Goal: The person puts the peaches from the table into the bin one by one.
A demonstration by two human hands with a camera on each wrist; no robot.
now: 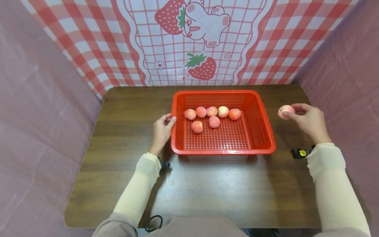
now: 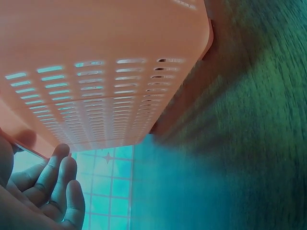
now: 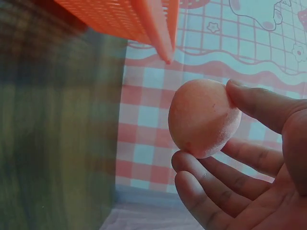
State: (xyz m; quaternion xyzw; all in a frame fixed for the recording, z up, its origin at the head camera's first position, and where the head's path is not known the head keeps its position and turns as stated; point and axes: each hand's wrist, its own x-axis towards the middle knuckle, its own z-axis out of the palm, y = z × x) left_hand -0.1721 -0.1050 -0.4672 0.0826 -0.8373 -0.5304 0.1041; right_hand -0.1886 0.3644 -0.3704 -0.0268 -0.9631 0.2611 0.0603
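A red plastic basket (image 1: 223, 152) with slotted walls stands on the table, several peaches (image 1: 214, 122) lying on its bottom, most of them in a row toward the far side. My left hand (image 1: 162, 131) holds the basket's left rim, thumb on top and fingers outside below it; the left wrist view shows those fingers (image 2: 67, 175) under the rim. Right of the basket, my right hand (image 1: 311, 120) pinches another peach (image 3: 204, 119) between thumb and fingertips. In the right wrist view this peach is pale pink, and the basket's edge appears above it.
The brown wooden table (image 1: 118, 138) runs out on both sides of the basket. A red-and-white checked cloth (image 1: 100, 42) with strawberries hangs behind it, and pinkish curtains (image 1: 38, 115) flank both sides. A black cable loop (image 1: 154, 223) lies at the near edge.
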